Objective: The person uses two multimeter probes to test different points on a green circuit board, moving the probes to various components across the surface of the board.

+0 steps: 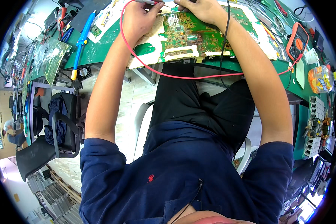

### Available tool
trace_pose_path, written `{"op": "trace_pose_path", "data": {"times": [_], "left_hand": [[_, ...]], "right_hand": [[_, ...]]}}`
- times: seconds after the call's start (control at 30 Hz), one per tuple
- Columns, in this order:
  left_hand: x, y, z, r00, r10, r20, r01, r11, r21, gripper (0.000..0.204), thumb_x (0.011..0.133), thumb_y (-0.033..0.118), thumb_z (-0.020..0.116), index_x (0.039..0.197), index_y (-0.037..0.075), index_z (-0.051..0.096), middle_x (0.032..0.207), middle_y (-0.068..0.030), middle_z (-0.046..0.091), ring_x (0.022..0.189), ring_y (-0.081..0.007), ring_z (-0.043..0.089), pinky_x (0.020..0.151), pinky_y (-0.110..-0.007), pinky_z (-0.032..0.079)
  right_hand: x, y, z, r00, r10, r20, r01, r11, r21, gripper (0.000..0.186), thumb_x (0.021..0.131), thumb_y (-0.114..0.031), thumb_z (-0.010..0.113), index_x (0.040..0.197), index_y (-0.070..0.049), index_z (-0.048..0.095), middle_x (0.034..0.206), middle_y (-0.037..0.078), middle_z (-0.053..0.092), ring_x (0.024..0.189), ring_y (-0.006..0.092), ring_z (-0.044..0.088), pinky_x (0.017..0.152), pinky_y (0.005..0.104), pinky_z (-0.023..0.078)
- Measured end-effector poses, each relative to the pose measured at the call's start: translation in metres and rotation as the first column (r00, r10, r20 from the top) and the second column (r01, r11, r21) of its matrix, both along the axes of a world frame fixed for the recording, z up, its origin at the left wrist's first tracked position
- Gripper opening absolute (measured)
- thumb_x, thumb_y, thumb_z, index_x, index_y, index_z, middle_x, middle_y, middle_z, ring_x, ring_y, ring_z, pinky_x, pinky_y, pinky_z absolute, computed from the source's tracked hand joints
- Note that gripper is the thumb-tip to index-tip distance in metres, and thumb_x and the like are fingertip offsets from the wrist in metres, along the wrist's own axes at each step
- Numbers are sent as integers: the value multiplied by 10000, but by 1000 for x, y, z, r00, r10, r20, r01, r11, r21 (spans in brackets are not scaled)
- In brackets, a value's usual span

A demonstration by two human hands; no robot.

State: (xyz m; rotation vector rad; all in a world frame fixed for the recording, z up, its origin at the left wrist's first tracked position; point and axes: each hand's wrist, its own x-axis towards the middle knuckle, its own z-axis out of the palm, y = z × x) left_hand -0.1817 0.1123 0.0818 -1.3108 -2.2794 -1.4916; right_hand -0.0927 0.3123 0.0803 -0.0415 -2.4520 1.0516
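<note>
A green circuit board (198, 33) with cream-coloured coating round its edges lies on the bench before me. Over its far left part, my left hand (140, 18) is closed on a red test probe (148, 2), cut off by the top edge. A red lead (168, 74) loops from there across the near side toward an orange multimeter (298, 42) at the right. My right hand (203, 11) pinches what looks like a black test probe (192, 1) above the board, mostly hidden by the fingers. A black lead (224, 41) hangs down past my right wrist.
On the green bench (97, 52), a blue desoldering pump (84, 43) and a loose circuit board (56, 61) lie at left. An orange-and-clear bag (320, 79) sits at the right edge. A black office chair (59, 127) stands left, with a person (15, 134) farther back.
</note>
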Motion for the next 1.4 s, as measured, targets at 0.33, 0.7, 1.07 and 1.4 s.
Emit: {"op": "trace_pose_path", "data": {"times": [0.33, 0.7, 1.07, 1.4], "left_hand": [[-16, 1, -1, 996, -69, 49, 71, 996, -46, 108, 963, 71, 678, 986, -31, 707, 820, -94, 733, 754, -137, 691, 675, -292, 545], [-29, 0, -7, 980, -188, 60, 191, 980, -50, 109, 1012, 106, 652, 1019, 9, 701, 826, -8, 670, 686, -53, 535, 617, -236, 431], [-20, -3, -11, 987, -150, 61, 149, 989, 25, 129, 1015, 120, 660, 1034, -1, 700, 831, -17, 679, 709, -68, 550, 638, -238, 449], [-10, -2, -7, 997, -52, -49, 52, 999, 8, 134, 1003, 109, 669, 1051, -12, 699, 1003, -88, 762, 925, -141, 726, 774, -271, 565]], "right_hand": [[-7, 1, 2, 1000, 3, 30, -2, 999, -42, 298, 974, -274, 671, 937, 12, 744, 851, 181, 744, 777, 287, 702, 750, 395, 540], [-24, 5, -14, 998, 59, -18, -60, 995, -81, 260, 977, -268, 687, 994, -16, 750, 837, 122, 770, 766, 199, 733, 746, 357, 580], [-10, 1, -4, 998, 55, 10, -54, 991, -122, 254, 972, -265, 688, 1021, -25, 757, 850, 120, 774, 794, 205, 744, 780, 359, 583], [-14, 9, -12, 996, 87, -18, -89, 980, -176, 249, 988, -225, 662, 910, 4, 722, 793, 111, 730, 723, 186, 669, 701, 349, 533]]}}
